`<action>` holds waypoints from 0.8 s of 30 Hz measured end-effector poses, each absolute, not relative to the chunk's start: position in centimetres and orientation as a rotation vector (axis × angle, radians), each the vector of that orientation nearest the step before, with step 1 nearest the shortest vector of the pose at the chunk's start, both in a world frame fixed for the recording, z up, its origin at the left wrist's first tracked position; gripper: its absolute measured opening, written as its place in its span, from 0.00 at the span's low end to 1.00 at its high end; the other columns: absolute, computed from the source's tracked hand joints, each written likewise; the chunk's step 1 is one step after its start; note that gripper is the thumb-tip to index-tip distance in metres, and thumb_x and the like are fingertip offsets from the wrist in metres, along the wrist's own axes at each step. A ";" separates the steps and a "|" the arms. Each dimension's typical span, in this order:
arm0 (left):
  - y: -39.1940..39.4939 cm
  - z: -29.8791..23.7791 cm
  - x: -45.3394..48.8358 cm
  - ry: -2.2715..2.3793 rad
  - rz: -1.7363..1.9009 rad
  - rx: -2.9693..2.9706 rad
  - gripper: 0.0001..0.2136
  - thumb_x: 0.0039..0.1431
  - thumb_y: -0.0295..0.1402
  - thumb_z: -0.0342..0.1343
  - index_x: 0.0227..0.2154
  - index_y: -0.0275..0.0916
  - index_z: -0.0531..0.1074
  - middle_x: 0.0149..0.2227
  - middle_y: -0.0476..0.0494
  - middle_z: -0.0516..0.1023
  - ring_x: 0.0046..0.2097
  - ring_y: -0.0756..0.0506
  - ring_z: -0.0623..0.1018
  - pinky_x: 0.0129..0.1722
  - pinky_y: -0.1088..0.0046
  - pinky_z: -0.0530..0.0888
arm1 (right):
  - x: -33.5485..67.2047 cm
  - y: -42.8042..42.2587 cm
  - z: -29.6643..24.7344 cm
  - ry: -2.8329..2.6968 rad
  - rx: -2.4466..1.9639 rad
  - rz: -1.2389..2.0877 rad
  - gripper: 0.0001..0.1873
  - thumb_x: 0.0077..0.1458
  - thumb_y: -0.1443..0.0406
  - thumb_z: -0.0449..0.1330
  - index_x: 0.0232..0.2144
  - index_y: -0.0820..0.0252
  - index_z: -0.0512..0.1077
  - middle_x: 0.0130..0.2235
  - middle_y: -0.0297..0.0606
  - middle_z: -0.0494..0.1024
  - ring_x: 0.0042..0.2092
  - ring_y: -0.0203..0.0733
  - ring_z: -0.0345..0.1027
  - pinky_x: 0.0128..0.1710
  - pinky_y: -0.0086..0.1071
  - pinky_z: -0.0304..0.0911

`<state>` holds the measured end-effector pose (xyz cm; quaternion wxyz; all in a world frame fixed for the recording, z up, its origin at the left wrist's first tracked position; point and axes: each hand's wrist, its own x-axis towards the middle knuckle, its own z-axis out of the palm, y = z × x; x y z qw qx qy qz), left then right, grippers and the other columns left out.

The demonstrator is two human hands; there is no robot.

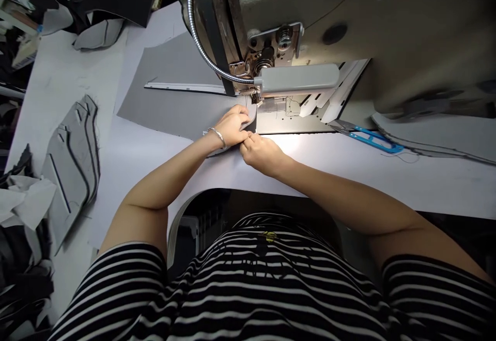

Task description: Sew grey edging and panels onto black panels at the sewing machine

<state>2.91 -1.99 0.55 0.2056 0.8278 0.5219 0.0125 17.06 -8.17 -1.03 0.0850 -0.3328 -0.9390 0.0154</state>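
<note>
1. Workroom clutter of dark and grey cloth scraps sits along the left, beside a pale sewing desk (pixel 387 188). A sewing machine (pixel 310 20) fills the far right, with a bendable lamp (pixel 298 78) reaching across its needle area.
2. A grey cloth panel (pixel 166 101) lies flat on the desk and runs to the machine's metal plate (pixel 294 124). Its right end is folded up near the needle area, which the lamp partly hides.
3. The left hand (pixel 232 126), with a bracelet (pixel 217 137) at the wrist, is curled over the folded end, and its fingers have hold of the cloth.
4. The right hand (pixel 261 154) is just nearer, its fingers closed in a pinch on the panel's near edge.
5. Shaped grey pieces (pixel 72 165) on the left of the desk carry dark curved lines, so they look worked on, though I cannot tell whether those lines are seams.
6. No finished seam can be made out on the panel at the machine, and its folded end sits short of the needle.
7. Blue-handled snips (pixel 372 141) lie to the right, near a long grey strip (pixel 434 142).
</note>
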 end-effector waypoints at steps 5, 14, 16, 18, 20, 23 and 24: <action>-4.8 0.7 1.3 1.476 0.139 2.286 0.12 0.46 0.27 0.54 0.35 0.36 0.74 0.42 0.44 0.75 0.30 0.51 0.71 0.36 0.71 0.76 | 17.2 -8.6 -1.4 -2.784 -0.942 0.075 0.20 0.58 0.79 0.43 0.38 0.74 0.75 0.40 0.55 0.78 0.42 0.47 0.70 0.35 0.35 0.60; -7.0 -1.8 1.2 1.292 0.461 2.518 0.12 0.53 0.23 0.48 0.35 0.38 0.74 0.38 0.43 0.75 0.40 0.47 0.74 0.41 0.70 0.73 | 17.5 -8.5 -1.5 -2.849 -0.989 0.168 0.19 0.57 0.79 0.45 0.33 0.71 0.75 0.33 0.50 0.78 0.34 0.43 0.67 0.28 0.32 0.53; -6.5 -2.1 1.2 1.262 0.469 2.536 0.12 0.54 0.23 0.47 0.35 0.38 0.75 0.38 0.43 0.75 0.40 0.47 0.74 0.42 0.70 0.73 | 17.5 -8.3 -1.7 -2.842 -0.994 0.153 0.19 0.57 0.79 0.44 0.33 0.71 0.75 0.33 0.50 0.77 0.34 0.42 0.66 0.29 0.32 0.53; -5.7 -2.2 1.2 1.253 0.457 2.543 0.12 0.55 0.23 0.47 0.36 0.39 0.75 0.39 0.43 0.75 0.41 0.47 0.74 0.43 0.70 0.73 | 17.4 -8.0 -1.9 -2.840 -1.017 0.123 0.20 0.57 0.79 0.44 0.35 0.72 0.76 0.33 0.51 0.77 0.34 0.43 0.66 0.30 0.32 0.54; -4.9 -2.2 1.3 1.246 0.426 2.545 0.12 0.55 0.24 0.47 0.36 0.39 0.75 0.39 0.44 0.74 0.42 0.47 0.74 0.44 0.70 0.73 | 17.3 -7.6 -2.1 -2.836 -1.037 0.084 0.21 0.57 0.79 0.43 0.38 0.74 0.75 0.35 0.53 0.77 0.35 0.44 0.67 0.32 0.34 0.56; -3.4 -2.3 1.4 1.243 0.384 2.545 0.12 0.55 0.25 0.48 0.36 0.39 0.75 0.39 0.44 0.74 0.42 0.47 0.74 0.44 0.70 0.73 | 17.0 -7.0 -2.0 -2.828 -1.073 0.056 0.22 0.57 0.79 0.42 0.41 0.76 0.75 0.38 0.56 0.77 0.37 0.46 0.67 0.33 0.36 0.59; -2.9 -2.3 1.5 1.245 0.376 2.543 0.12 0.54 0.24 0.48 0.35 0.39 0.75 0.39 0.45 0.74 0.42 0.47 0.74 0.44 0.70 0.73 | 16.9 -6.7 -1.9 -2.834 -1.092 0.071 0.22 0.57 0.79 0.42 0.41 0.77 0.75 0.38 0.57 0.77 0.38 0.47 0.67 0.33 0.36 0.59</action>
